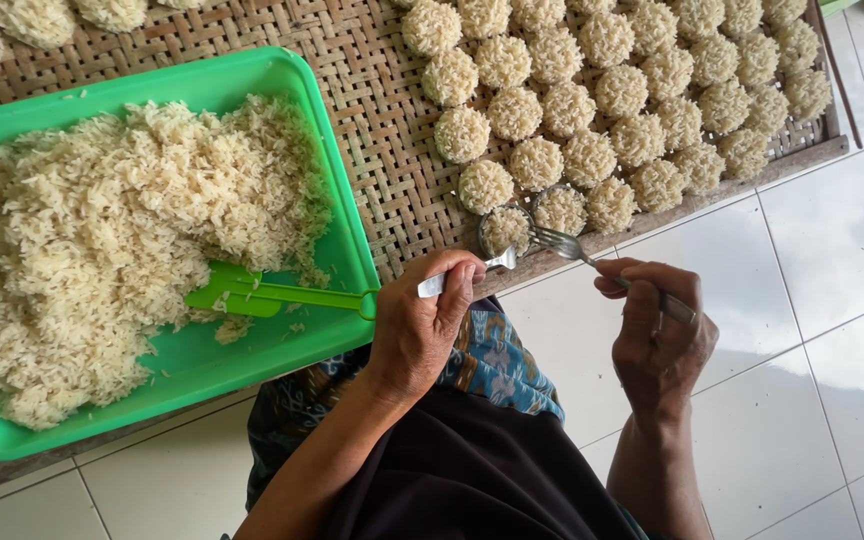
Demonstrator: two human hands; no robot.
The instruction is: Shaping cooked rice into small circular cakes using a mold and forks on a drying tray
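The floor [832,330] is laid with large, glossy white tiles divided by thin grey grout lines. Soft daylight falls across it, leaving pale, hazy reflections on the glaze. A wide woven bamboo mat-tray [382,130] with a wooden edge strip lies flat above the tiles, its brown plaited strips worn and dusty.
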